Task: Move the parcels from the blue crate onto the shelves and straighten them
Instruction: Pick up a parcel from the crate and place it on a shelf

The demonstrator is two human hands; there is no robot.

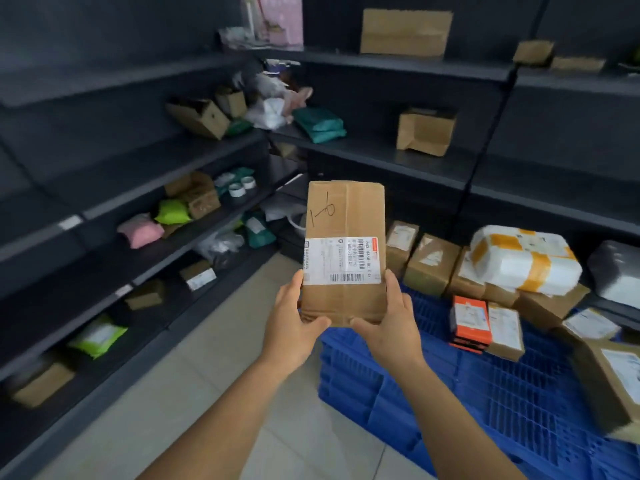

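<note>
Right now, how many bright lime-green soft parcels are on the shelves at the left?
2. One lime-green soft parcel lies on the middle left shelf beside a pink soft parcel; another lies on the lower left shelf. More may be hidden.

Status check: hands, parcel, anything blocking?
Left hand and right hand both gripping the parcel, held upright in mid-air. More parcels wait on the blue crate. Nothing in the way.

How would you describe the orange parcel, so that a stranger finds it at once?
Look at the blue crate on the floor at the right. On its far part, a small orange parcel stands against a brown box. Only it is bright orange with a black lower edge.
</note>
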